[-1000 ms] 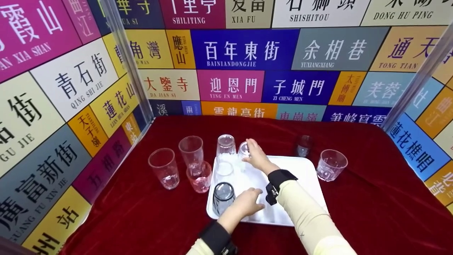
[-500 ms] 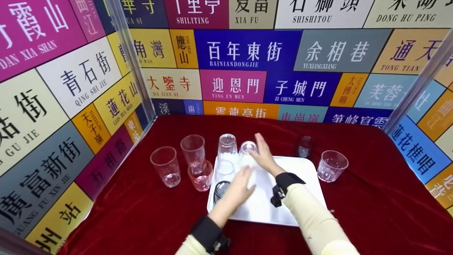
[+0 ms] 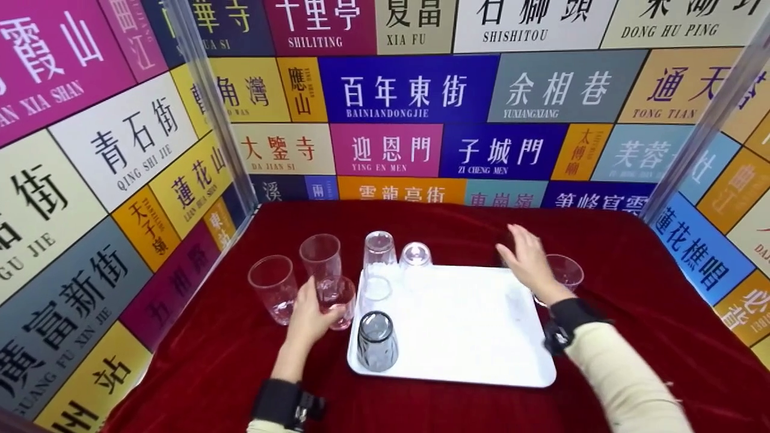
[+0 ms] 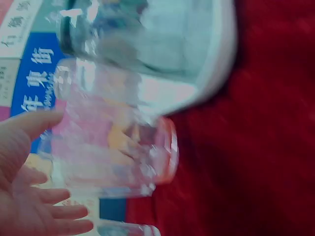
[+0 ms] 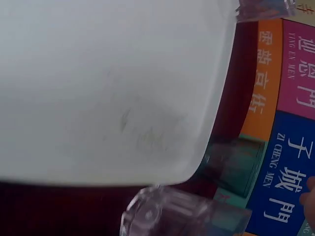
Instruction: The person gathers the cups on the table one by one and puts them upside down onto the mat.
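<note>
My left hand (image 3: 313, 319) is at the near side of a pink-tinted glass (image 3: 341, 296), left of a white tray (image 3: 463, 328). In the left wrist view its thumb and fingers are spread apart. My right hand (image 3: 529, 267) reaches over the tray's far right corner, fingers extended, with nothing in them. It partly covers a short clear glass (image 3: 566, 273). The right wrist view shows that faceted glass (image 5: 172, 214) and a dark glass (image 5: 236, 164) beyond the tray's edge; the hand hides the dark one from the head view.
Upside down on the tray stand a grey glass (image 3: 378, 346), a tall clear glass (image 3: 379, 258) and a smaller clear glass (image 3: 416, 255). Two tall clear glasses (image 3: 271, 282) stand upright at the left on the red cloth (image 3: 210, 361). Printed panels wall the back and sides.
My left hand has moved left from above the tray to the pink glass. My right hand has left the smaller upturned glass and swung right. The glasses stand where they were.
</note>
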`<action>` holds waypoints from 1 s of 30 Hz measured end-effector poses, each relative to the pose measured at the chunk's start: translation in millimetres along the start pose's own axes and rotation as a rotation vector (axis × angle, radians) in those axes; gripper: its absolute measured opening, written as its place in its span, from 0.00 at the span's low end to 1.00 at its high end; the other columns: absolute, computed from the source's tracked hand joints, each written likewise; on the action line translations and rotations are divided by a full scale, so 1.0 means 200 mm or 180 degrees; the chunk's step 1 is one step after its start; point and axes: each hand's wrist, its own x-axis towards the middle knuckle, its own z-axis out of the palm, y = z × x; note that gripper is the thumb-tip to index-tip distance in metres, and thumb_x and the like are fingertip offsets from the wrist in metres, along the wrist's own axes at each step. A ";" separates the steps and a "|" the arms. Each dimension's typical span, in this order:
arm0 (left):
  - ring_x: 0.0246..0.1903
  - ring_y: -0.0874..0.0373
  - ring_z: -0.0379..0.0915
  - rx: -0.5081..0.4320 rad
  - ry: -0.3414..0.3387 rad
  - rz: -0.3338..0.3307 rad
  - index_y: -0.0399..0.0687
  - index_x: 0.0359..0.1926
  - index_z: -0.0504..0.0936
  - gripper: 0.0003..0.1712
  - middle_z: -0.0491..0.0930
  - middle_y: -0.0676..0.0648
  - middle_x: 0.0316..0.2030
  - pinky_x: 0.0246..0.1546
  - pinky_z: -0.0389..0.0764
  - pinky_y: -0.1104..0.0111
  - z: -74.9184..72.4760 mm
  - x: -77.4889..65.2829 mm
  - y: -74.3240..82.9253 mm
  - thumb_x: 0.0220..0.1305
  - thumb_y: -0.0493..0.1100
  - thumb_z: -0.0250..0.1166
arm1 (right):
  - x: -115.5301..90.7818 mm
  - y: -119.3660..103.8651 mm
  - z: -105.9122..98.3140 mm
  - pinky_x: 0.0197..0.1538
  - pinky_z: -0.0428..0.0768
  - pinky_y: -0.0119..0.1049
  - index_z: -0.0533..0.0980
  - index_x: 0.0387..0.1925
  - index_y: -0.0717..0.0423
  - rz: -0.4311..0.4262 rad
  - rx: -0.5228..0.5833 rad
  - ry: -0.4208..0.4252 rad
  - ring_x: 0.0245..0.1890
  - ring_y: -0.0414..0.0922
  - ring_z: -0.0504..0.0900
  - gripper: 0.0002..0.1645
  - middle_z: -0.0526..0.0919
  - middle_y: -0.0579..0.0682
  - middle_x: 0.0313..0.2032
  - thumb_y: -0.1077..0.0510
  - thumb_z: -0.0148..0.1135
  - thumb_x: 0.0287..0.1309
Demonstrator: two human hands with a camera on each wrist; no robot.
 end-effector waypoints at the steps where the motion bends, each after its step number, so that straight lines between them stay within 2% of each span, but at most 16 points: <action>1: 0.60 0.31 0.54 -0.0031 -0.0100 -0.0092 0.27 0.66 0.50 0.55 0.56 0.26 0.62 0.61 0.58 0.46 0.00 -0.01 -0.02 0.44 0.45 0.72 | -0.02 0.02 -0.02 0.65 0.49 0.58 0.59 0.60 0.73 -0.0005 -0.0171 -0.0066 0.62 0.65 0.56 0.33 0.61 0.71 0.60 0.56 0.54 0.61; 4: 0.61 0.31 0.53 -0.0185 -0.0200 -0.0247 0.25 0.66 0.46 0.60 0.54 0.24 0.61 0.62 0.57 0.47 0.03 -0.01 -0.05 0.41 0.44 0.74 | -0.07 0.05 -0.07 0.65 0.47 0.60 0.58 0.61 0.73 0.0006 -0.0432 -0.0296 0.63 0.66 0.53 0.34 0.59 0.72 0.60 0.54 0.53 0.62; 9: 0.61 0.34 0.55 -0.0476 -0.0052 -0.0584 0.28 0.67 0.44 0.63 0.56 0.24 0.61 0.63 0.57 0.49 0.09 0.02 -0.06 0.37 0.41 0.76 | -0.13 0.05 -0.05 0.65 0.48 0.59 0.57 0.62 0.73 0.0085 -0.0433 -0.0574 0.64 0.67 0.51 0.35 0.57 0.72 0.62 0.51 0.51 0.63; 12: 0.60 0.34 0.57 -0.0577 0.0051 -0.0690 0.29 0.66 0.46 0.63 0.58 0.25 0.60 0.63 0.58 0.51 0.13 0.03 -0.06 0.35 0.40 0.77 | -0.16 0.04 -0.03 0.65 0.51 0.59 0.57 0.62 0.73 0.0105 -0.0472 -0.0733 0.64 0.66 0.52 0.35 0.57 0.72 0.62 0.52 0.51 0.63; 18: 0.56 0.34 0.63 -0.0643 0.0345 -0.0654 0.30 0.63 0.53 0.58 0.65 0.26 0.56 0.59 0.64 0.51 0.18 0.02 -0.06 0.32 0.40 0.78 | -0.22 0.05 0.01 0.65 0.53 0.58 0.57 0.61 0.75 0.0080 -0.0528 -0.1008 0.64 0.65 0.54 0.35 0.59 0.72 0.61 0.52 0.51 0.63; 21: 0.55 0.35 0.64 -0.0648 0.0404 -0.0612 0.31 0.62 0.55 0.57 0.66 0.26 0.55 0.59 0.65 0.51 0.18 0.02 -0.06 0.32 0.40 0.78 | -0.24 0.05 0.02 0.65 0.53 0.58 0.56 0.61 0.75 0.0107 -0.0487 -0.1061 0.64 0.65 0.53 0.36 0.58 0.73 0.61 0.52 0.51 0.63; 26: 0.55 0.36 0.64 -0.0583 0.0393 -0.0539 0.30 0.61 0.56 0.55 0.66 0.28 0.55 0.59 0.65 0.52 0.17 0.02 -0.04 0.33 0.40 0.77 | -0.26 0.05 0.02 0.64 0.54 0.58 0.57 0.61 0.76 0.0075 -0.0400 -0.0981 0.63 0.65 0.54 0.35 0.59 0.73 0.61 0.54 0.53 0.62; 30: 0.56 0.36 0.63 -0.0407 0.0251 -0.0483 0.31 0.62 0.55 0.56 0.65 0.28 0.56 0.59 0.65 0.51 0.10 0.02 0.03 0.33 0.41 0.76 | -0.26 0.06 0.01 0.64 0.55 0.58 0.58 0.60 0.76 0.0031 -0.0346 -0.0951 0.63 0.66 0.55 0.34 0.59 0.73 0.60 0.54 0.53 0.62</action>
